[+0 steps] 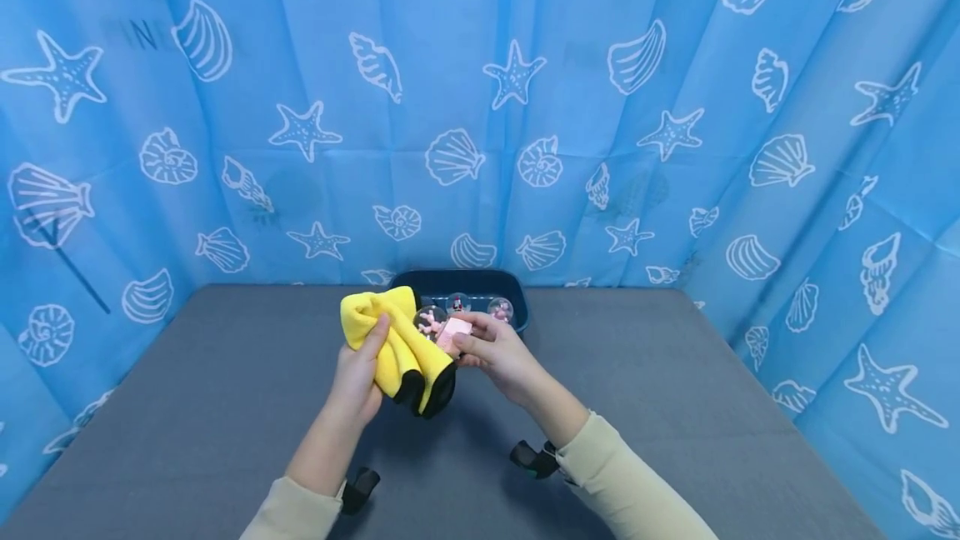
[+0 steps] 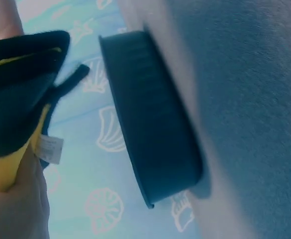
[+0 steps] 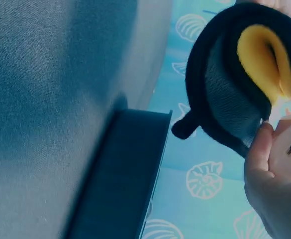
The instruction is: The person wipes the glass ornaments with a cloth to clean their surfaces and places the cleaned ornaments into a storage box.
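Note:
My left hand [image 1: 358,377] grips a bunched yellow cloth [image 1: 382,340] with dark edging, thumb on top; a small white label [image 2: 50,149] shows on it in the left wrist view. My right hand [image 1: 498,352] holds a small snow globe [image 1: 430,321] by its pink base [image 3: 289,154]. The globe is tilted toward the cloth, a pink figure inside its clear ball. The cloth's lower folds hang right beside the base. Behind the hands, two more snow globes, one with a dark and red figure [image 1: 458,303] and one with a pink figure [image 1: 500,309], show in a dark blue bin [image 1: 517,294].
The bin stands at the far edge of a grey table [image 1: 622,398]. A blue curtain [image 1: 480,65] with white shells and starfish hangs behind and along both sides. Black straps [image 1: 362,490] sit at both wrists, by the light sleeves [image 1: 633,482].

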The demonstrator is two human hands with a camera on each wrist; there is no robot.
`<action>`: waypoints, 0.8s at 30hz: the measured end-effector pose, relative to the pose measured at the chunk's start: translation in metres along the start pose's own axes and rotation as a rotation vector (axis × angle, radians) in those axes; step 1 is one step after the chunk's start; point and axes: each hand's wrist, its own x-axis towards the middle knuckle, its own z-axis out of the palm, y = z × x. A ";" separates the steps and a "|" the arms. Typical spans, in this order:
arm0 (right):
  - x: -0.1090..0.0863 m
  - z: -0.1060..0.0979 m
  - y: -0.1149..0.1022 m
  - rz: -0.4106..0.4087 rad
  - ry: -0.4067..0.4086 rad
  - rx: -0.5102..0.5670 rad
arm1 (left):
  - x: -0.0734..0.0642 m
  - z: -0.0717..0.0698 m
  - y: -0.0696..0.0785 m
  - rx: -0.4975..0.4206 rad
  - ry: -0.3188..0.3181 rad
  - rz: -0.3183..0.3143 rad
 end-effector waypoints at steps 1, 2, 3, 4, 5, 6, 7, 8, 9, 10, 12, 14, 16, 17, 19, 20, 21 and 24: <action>0.000 0.000 -0.001 0.006 0.008 0.018 | 0.000 0.000 0.001 -0.028 -0.016 -0.008; -0.001 0.000 -0.001 0.011 0.019 0.032 | 0.000 0.000 0.002 -0.057 -0.037 -0.014; -0.001 0.000 -0.002 0.015 0.029 0.048 | 0.000 0.000 0.003 -0.079 -0.058 -0.019; -0.001 0.000 -0.002 0.019 0.039 0.060 | -0.001 0.000 0.003 -0.099 -0.075 -0.024; -0.001 0.000 -0.002 0.022 0.047 0.073 | -0.001 0.000 0.004 -0.111 -0.093 -0.027; -0.001 0.000 -0.002 0.027 0.056 0.086 | -0.002 0.001 0.004 -0.112 -0.104 -0.031; -0.001 0.000 -0.002 0.029 0.062 0.097 | -0.002 0.001 0.004 -0.106 -0.119 -0.031; -0.001 0.000 -0.002 0.032 0.068 0.107 | -0.003 0.001 0.003 -0.096 -0.130 -0.027; -0.001 0.000 -0.002 0.031 0.071 0.113 | -0.003 0.002 0.002 -0.081 -0.138 -0.022; -0.001 0.000 -0.002 0.029 0.073 0.114 | -0.004 0.002 0.002 -0.066 -0.146 -0.014; -0.002 0.000 -0.001 0.019 0.066 0.103 | -0.005 0.004 0.000 -0.032 -0.164 0.004; -0.002 0.001 -0.001 0.005 0.051 0.082 | -0.006 0.006 -0.003 -0.013 -0.179 0.023; -0.003 0.002 -0.001 -0.007 0.028 0.049 | -0.007 0.008 -0.005 0.020 -0.193 0.038; -0.003 0.002 -0.002 -0.011 0.016 0.033 | -0.008 0.009 -0.006 0.041 -0.203 0.045; -0.003 0.003 -0.003 -0.009 -0.001 0.003 | -0.008 0.009 -0.008 0.094 -0.228 0.067; -0.003 0.003 -0.003 -0.005 -0.009 -0.009 | -0.008 0.009 -0.009 0.127 -0.241 0.081; -0.004 0.003 -0.003 -0.002 -0.014 -0.019 | -0.008 0.009 -0.009 0.167 -0.247 0.094; -0.004 0.003 -0.004 0.013 -0.012 -0.036 | -0.007 0.008 -0.010 0.251 -0.266 0.147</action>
